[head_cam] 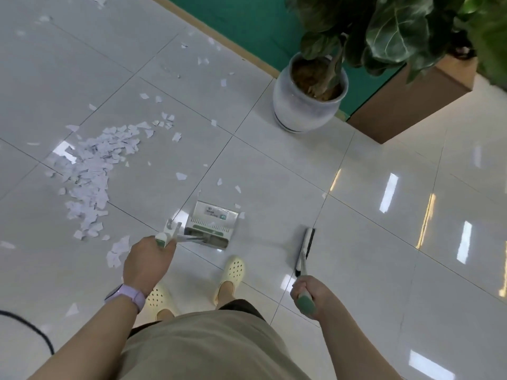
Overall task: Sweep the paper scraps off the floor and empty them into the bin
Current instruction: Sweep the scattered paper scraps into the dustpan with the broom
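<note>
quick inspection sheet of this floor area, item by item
surface: glossy tiled floor, glare patches
job's things: paper scraps heaped at left, strays beyond; dustpan on floor; broom; bin not seen
clutter: nothing seen
grippers: left hand grips dustpan handle; right hand grips broom handle
cables: black cable at lower left
surroundings: potted plant, cardboard box, green wall

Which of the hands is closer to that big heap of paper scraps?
Left. The left hand, holding the dustpan, is just right of the heap; the right hand, holding the broom, is farther right.
</note>
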Tool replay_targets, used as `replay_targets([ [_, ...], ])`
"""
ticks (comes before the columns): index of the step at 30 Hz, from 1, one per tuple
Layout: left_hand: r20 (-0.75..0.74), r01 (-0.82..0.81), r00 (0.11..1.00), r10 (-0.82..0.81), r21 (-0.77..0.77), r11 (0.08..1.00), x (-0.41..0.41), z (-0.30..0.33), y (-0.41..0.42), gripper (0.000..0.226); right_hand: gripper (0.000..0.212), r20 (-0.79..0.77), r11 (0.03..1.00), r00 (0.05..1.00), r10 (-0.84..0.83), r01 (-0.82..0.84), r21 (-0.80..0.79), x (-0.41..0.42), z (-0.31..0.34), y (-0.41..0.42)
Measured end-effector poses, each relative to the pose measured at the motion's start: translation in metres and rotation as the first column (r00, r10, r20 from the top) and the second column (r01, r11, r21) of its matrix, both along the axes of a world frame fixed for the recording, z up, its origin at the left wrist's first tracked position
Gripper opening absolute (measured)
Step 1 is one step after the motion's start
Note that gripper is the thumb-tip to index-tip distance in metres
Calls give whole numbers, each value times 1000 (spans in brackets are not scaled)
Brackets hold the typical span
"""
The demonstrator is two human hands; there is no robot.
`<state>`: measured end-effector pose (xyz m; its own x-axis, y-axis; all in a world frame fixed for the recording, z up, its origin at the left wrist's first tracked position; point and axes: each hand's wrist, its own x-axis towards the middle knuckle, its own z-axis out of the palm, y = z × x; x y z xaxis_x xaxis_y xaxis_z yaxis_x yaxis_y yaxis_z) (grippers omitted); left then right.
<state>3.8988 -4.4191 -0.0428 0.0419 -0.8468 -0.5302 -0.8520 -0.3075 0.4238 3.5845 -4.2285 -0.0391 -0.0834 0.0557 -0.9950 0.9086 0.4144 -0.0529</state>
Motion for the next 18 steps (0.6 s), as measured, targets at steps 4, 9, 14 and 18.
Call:
replay_targets([
  [4, 26, -44, 999, 44, -3, 999, -7, 8, 15, 35, 28, 70, 977, 975, 211, -210, -26, 24, -8, -40],
  [9, 135, -119, 984, 114, 34, 992, 11, 8, 36, 43, 19, 179, 914, 896, 405, -394, -97, 84, -1, -99],
  [14, 196, -240, 953, 232, 15, 971, 17, 13, 60, 39, 38, 216, 889, 877, 430, -369, -272, 109, 7, -167],
  [18, 215, -330, 921, 325, -14, 944, 12, 26, 76, 37, 40, 379, 886, 827, 415, -273, -376, 92, -12, -215],
])
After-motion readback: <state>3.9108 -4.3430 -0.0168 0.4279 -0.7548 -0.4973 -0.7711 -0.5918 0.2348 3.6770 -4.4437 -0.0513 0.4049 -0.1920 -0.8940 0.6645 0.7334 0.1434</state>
